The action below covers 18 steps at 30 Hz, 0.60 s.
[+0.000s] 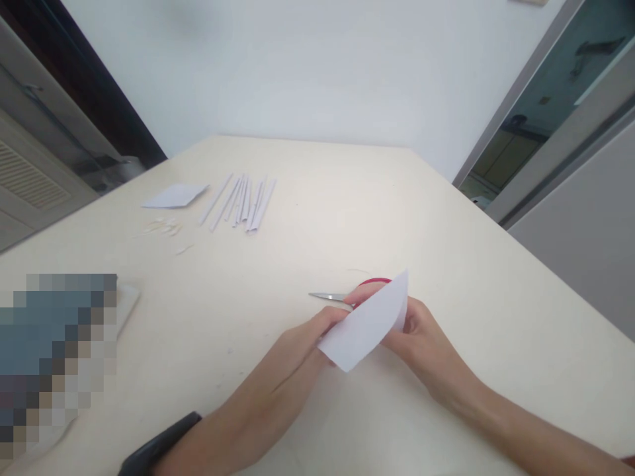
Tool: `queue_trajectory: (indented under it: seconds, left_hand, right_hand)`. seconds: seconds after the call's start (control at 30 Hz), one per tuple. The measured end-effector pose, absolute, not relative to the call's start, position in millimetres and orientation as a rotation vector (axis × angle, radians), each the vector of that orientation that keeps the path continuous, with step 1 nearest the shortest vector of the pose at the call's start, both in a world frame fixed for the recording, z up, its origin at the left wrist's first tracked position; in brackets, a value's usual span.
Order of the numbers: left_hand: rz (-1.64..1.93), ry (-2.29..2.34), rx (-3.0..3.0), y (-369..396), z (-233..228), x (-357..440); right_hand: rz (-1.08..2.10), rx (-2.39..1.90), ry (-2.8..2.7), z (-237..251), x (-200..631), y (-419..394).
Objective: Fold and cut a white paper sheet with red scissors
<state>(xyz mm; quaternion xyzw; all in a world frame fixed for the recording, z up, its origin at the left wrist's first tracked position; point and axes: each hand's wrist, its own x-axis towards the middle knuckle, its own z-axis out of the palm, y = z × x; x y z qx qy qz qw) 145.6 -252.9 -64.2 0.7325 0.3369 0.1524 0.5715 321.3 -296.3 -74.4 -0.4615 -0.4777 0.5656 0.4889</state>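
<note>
Both hands are meeting over the near-centre part of the cream table [446, 225], holding one white paper piece [368, 324] between them. The left hand [302, 344] is pinching the lower-left end of the paper, thumb & fingers pressed together on it. The right hand [421, 330] is sitting behind the upper-right end of the paper; its fingers are closed around the paper edge, and a fingertip is showing above the sheet near the red handle. I cannot tell exactly how the hidden fingers are lying, bc the paper is covering them.

The paper is tilted, with its pointed corner going up-right and its wide end going down-left, lifted just above the table surface.

A pair of scissors [331, 297] is lying right behind the paper: the metal blades are pointing to the left, looking closed, and the red handle is partly hidden by the paper & the right-hand fingers. Whether the right hand is gripping the handle or only touching it, I cannot tell.

Far away at the back-left, a bunch of thin white paper strips [243, 201] is lying side by side. Just beside it on the left, a flat folded paper sheet [174, 196] is resting, and near this some small paper scraps [166, 228] are scattered. A dark wristband [159, 446] is sitting on the left forearm.
</note>
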Motion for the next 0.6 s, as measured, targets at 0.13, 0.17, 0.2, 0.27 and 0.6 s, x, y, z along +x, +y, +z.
queue_trajectory:
  seconds: [0.13, 0.17, 0.2, 0.27, 0.6]
  left_hand:
    - [0.336, 0.802, 1.667, -250, -60, 146]
    - [0.328, 0.791, 1.647, -250, -61, 145]
    - [0.315, 0.781, 1.626, -250, -62, 145]
    - [0.29, 0.792, 1.582, -249, -66, 144]
    - [0.237, 0.888, 1.364, -248, -84, 143]
  right_hand:
    - [1.253, -1.209, -1.165, -77, 324, -297]
    - [1.242, -1.238, -1.164, -78, 324, -297]
    - [1.249, -1.262, -1.161, -79, 324, -298]
    - [1.289, -1.316, -1.159, -81, 324, -299]
    - [0.787, -1.527, -1.606, -81, 321, -299]
